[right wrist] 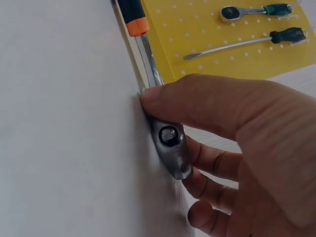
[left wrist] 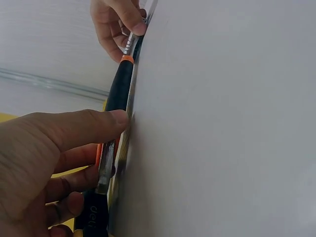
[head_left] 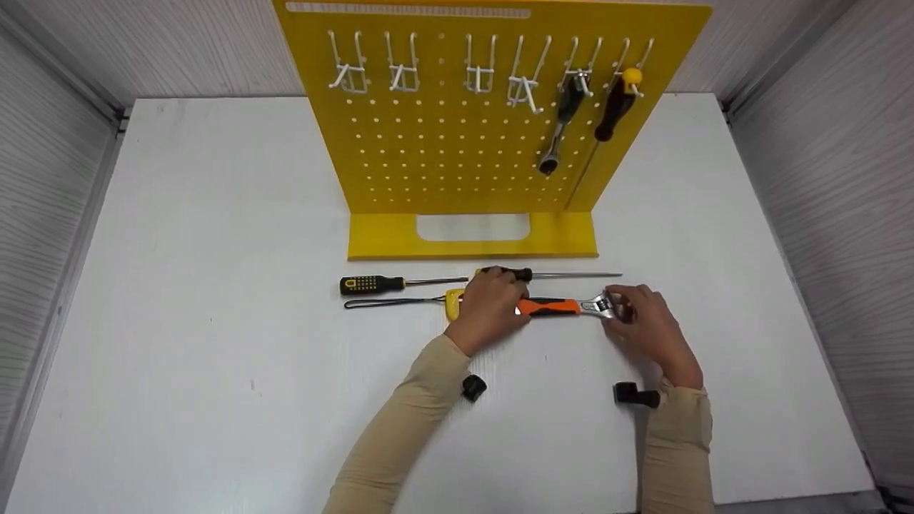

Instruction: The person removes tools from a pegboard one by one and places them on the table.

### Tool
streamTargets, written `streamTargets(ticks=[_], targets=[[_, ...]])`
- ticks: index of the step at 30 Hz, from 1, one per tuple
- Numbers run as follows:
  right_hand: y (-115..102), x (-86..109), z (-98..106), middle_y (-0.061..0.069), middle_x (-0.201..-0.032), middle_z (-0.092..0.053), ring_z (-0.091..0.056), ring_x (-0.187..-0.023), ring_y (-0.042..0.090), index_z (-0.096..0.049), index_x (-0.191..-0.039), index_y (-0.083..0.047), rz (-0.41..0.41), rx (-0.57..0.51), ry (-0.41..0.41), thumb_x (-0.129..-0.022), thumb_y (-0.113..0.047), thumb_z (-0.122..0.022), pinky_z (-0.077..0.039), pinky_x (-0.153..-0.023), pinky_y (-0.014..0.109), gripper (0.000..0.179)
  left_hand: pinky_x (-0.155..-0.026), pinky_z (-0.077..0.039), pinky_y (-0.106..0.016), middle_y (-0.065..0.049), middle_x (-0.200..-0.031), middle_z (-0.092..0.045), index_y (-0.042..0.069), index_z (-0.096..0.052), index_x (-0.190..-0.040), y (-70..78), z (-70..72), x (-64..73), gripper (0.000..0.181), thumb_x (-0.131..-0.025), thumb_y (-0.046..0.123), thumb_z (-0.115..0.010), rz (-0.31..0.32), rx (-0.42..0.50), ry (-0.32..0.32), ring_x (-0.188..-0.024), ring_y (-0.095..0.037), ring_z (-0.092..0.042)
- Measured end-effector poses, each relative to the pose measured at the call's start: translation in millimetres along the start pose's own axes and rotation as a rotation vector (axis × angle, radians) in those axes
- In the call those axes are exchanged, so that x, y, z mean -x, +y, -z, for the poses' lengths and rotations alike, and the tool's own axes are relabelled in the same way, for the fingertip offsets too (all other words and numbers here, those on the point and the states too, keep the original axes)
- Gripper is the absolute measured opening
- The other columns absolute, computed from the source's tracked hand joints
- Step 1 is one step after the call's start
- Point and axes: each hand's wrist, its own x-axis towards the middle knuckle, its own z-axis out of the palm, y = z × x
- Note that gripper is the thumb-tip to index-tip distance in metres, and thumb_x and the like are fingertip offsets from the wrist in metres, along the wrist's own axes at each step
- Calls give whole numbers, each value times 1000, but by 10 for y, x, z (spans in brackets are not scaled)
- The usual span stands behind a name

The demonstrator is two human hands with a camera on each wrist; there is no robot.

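An adjustable wrench [head_left: 548,307] with an orange and black handle lies sideways on the white table. My left hand [head_left: 489,303] grips the left part of its handle, thumb on the near side, fingers behind. The metal wrench head [right wrist: 173,148] is pinched between the thumb and fingers of my right hand [head_left: 646,325]. A yellow piece [head_left: 452,305] with a black cord loop [head_left: 389,303] shows left of my left hand; what joins it is hidden under the hand. Just behind lie a black and yellow screwdriver [head_left: 373,285] and a second screwdriver [head_left: 575,275], its handle partly covered.
A yellow pegboard [head_left: 457,157] stands behind the tools, with several white hooks [head_left: 478,75]. On its right side hang a ratchet wrench [head_left: 560,128] and a long screwdriver [head_left: 614,107]. Black wrist devices [head_left: 635,395] sit by both sleeves. Pale panels flank the table [head_left: 214,250].
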Motion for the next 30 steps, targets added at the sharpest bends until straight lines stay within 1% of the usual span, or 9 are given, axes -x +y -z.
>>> streamTargets(ticks=[4, 8, 11, 13, 15, 19, 22, 26, 30], targets=[[-16, 22, 23, 14, -110, -53, -45, -98, 27, -51, -136, -10, -22, -21, -11, -86, -12, -67, -39, -82, 39, 53, -88, -48, -37, 0, -103, -70, 17, -74, -102, -6, 18, 14, 26, -82, 34, -74, -12, 16, -13, -99, -22, -61], [-38, 37, 20, 13, -112, -52, -44, -100, 27, -50, -137, -11, -47, -39, -21, -87, -14, -68, -39, -83, 39, 53, -89, -48, -37, 0, -104, -70, 16, -74, -105, -30, 74, 36, 26, -83, 28, -73, 0, 104, -32, -100, -22, -60], [-42, 49, 9, 13, -112, -52, -43, -100, 26, -50, -137, -12, -60, -54, -21, -87, -15, -68, -39, -82, 38, 54, -88, -49, -36, 0, -103, -70, 16, -73, -107, -52, 131, 41, 29, -82, 29, -74, 4, 159, -39, -100, -22, -60], [-34, 55, 5, 13, -111, -52, -43, -98, 26, -50, -137, -11, -52, -61, -12, -86, -14, -69, -38, -81, 37, 54, -86, -49, -35, -1, -102, -69, 16, -73, -109, -64, 175, 35, 32, -80, 31, -76, 4, 199, -36, -98, -21, -60], [-20, 62, 1, 15, -110, -52, -43, -96, 25, -50, -137, -9, -28, -67, 2, -86, -13, -70, -38, -80, 36, 55, -84, -49, -35, -1, -101, -69, 15, -72, -110, -77, 218, 29, 35, -79, 31, -78, 10, 252, -26, -97, -21, -61], [11, 61, 3, 18, -110, -52, -44, -94, 25, -48, -138, -4, 13, -86, 22, -85, -12, -71, -38, -79, 34, 59, -86, -47, -35, 0, -106, -69, 16, -70, -114, -115, 291, 12, 38, -80, 30, -78, 40, 394, -1, -101, -20, -60], [24, 74, 20, 18, -115, -51, -45, -97, 26, -45, -141, -5, -3, -115, 17, -85, -11, -71, -39, -82, 35, 62, -87, -47, -36, 0, -107, -68, 16, -69, -117, -147, 330, -1, 40, -81, 30, -77, 64, 474, 15, -100, -20, -59], [24, 100, 50, 20, -123, -48, -46, -104, 29, -41, -143, -7, -26, -162, 10, -87, -10, -69, -40, -87, 40, 63, -84, -48, -36, -2, -104, -67, 15, -66, -121, -192, 361, -14, 44, -80, 30, -78, 79, 531, 47, -98, -20, -60], [13, 109, 71, 20, -130, -47, -46, -112, 32, -40, -144, -9, -28, -212, 35, -88, -11, -68, -39, -93, 44, 62, -83, -50, -36, -2, -105, -67, 15, -65, -121, -231, 377, -9, 45, -81, 29, -78, 81, 579, 90, -97, -18, -63]])
